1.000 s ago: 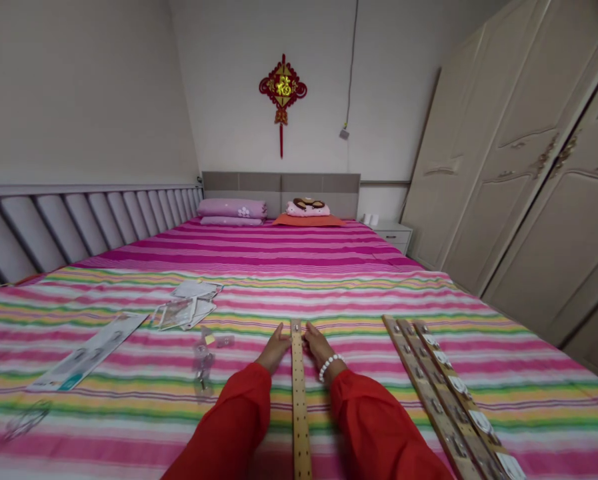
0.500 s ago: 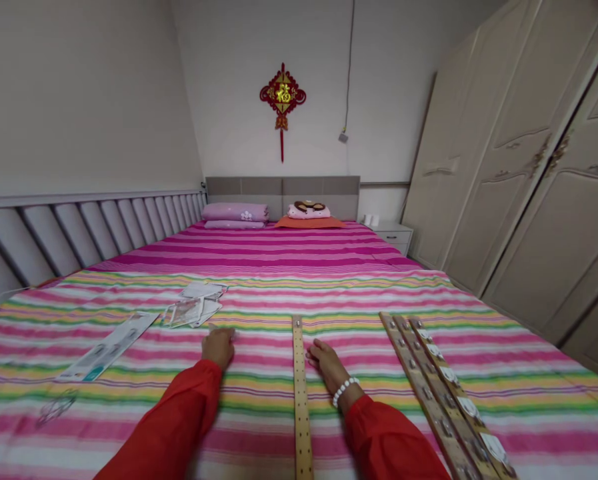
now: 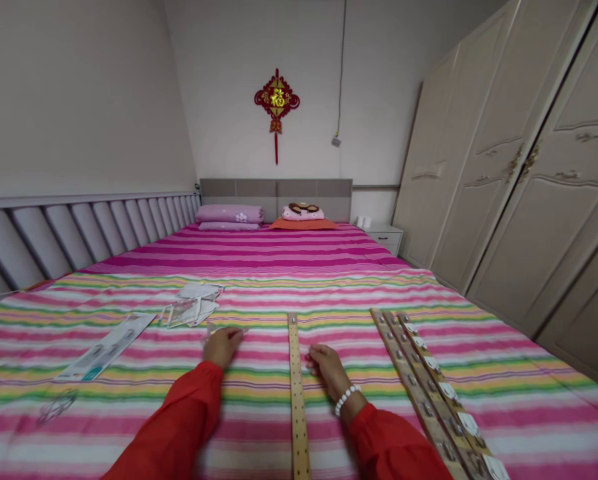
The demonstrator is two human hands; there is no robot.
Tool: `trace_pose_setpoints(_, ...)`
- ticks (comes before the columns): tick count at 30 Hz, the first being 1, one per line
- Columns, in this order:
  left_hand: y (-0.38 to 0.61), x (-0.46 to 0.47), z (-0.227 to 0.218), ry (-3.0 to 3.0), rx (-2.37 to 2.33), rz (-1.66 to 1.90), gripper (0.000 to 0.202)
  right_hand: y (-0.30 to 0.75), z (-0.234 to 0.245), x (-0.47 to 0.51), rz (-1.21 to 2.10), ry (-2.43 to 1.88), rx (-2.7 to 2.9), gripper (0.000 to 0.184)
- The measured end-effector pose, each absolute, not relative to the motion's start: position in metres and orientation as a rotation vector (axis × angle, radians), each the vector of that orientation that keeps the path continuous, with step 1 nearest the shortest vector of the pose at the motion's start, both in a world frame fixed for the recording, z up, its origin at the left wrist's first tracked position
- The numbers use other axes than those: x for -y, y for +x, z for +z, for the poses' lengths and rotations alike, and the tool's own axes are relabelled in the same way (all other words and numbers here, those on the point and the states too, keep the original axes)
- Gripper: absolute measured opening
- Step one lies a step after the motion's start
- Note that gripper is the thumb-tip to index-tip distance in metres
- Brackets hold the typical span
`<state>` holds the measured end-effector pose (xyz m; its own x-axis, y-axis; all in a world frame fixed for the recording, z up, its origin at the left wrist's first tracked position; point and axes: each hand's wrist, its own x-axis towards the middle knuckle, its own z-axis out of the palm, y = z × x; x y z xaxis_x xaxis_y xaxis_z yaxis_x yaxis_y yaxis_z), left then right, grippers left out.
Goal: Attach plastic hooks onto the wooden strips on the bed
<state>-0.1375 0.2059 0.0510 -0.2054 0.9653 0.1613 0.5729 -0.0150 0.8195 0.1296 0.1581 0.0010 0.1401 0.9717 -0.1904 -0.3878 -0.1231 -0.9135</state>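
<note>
A long wooden strip (image 3: 295, 387) with a row of small holes lies on the striped bedspread (image 3: 329, 293), running away from me. My right hand (image 3: 325, 362), with a white bead bracelet at the wrist, rests on the bedspread just right of the strip, fingers curled against its edge. My left hand (image 3: 221, 345) is out to the left, its fingers closed over a small clear plastic bag (image 3: 217, 329). Both sleeves are red.
Several more wooden strips (image 3: 431, 387) fitted with metal parts and white tags lie to the right. Clear packets and papers (image 3: 191, 307), a long printed card (image 3: 106, 348) and another clear packet (image 3: 56, 407) lie on the left. A wardrobe (image 3: 519, 180) lines the right wall.
My left hand left the strip's far end and moved left onto the small clear bag. My right hand slid back along the strip's right side.
</note>
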Motion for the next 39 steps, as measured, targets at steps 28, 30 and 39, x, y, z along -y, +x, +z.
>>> trace_pose_setpoints(28, -0.018, -0.168, 0.018, 1.004, -1.181, 1.294, 0.033, 0.108, 0.015, -0.16, 1.357, -1.101, 0.845, 0.021)
trace_pose_setpoints(30, -0.015, -0.176, 0.017, 0.972, -1.204, 1.277, 0.032, 0.11, 0.015, -0.168, 1.348, -1.11, 0.845, 0.019)
trace_pose_setpoints(39, -0.009, -0.189, 0.005, 0.974, -1.193, 1.245, 0.025, 0.115, 0.006, -0.184, 1.342, -1.124, 0.83, 0.014)
